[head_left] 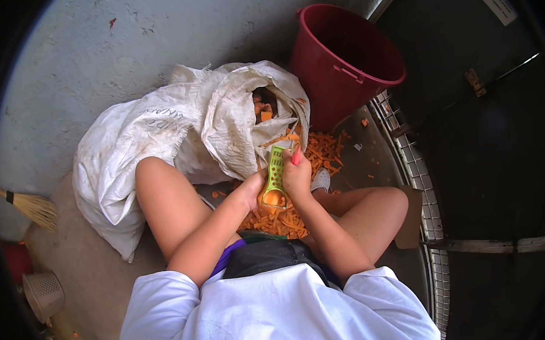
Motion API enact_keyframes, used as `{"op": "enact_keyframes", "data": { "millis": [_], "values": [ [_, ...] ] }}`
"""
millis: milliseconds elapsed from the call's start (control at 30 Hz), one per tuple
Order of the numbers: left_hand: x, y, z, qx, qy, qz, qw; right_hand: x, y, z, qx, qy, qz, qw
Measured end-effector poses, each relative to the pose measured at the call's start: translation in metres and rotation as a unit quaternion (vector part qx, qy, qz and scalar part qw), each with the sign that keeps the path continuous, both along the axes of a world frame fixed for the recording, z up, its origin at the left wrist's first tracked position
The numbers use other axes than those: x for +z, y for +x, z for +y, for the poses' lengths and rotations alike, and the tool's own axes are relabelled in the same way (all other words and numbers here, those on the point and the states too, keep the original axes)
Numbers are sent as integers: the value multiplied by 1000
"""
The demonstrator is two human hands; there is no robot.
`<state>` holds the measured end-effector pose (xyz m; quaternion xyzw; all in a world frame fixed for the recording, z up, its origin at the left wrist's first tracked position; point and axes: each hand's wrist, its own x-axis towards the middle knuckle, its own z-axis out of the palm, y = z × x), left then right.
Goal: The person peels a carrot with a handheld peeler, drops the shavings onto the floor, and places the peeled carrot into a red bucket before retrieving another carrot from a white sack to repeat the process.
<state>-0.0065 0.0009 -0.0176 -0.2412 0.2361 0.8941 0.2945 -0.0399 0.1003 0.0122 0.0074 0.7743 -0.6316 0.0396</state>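
Observation:
Between my two hands is a green plastic peeler (275,173) with a perforated handle and an open loop at its near end. My right hand (297,177) is closed on the peeler's handle, and a small red piece (295,156) sticks up by its thumb. On the other side, my left hand (253,190) is closed around an orange vegetable (275,198), partly showing through the loop and otherwise hidden. Orange peelings (276,223) lie heaped on the floor below and beyond my hands.
A white woven sack (153,125) lies to the left, its mouth showing orange vegetables (264,113). Behind it stands a red bucket (350,58). A straw broom (36,208) and perforated basket (43,294) are at far left. A dark panel (492,149) borders the right.

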Motion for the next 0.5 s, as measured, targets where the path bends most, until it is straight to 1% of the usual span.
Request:
{"op": "enact_keyframes", "data": {
  "millis": [100, 200, 300, 433, 500],
  "values": [
    [1, -1, 1, -2, 6, 2, 1000, 1, 0, -1, -12, 50, 2, 999],
    [-2, 0, -1, -25, 18, 14, 999, -13, -7, 2, -35, 59, 29, 997],
    [-5, -1, -1, -38, 39, 23, 998, -17, -8, 3, -35, -1, -3, 999],
    [-7, -3, -3, -40, 30, 17, 999, -13, -3, -1, -29, 15, 3, 999],
    [-7, -3, -2, -19, 22, 5, 1000, -5, -1, -2, -27, 13, 3, 1000]
  ]
}}
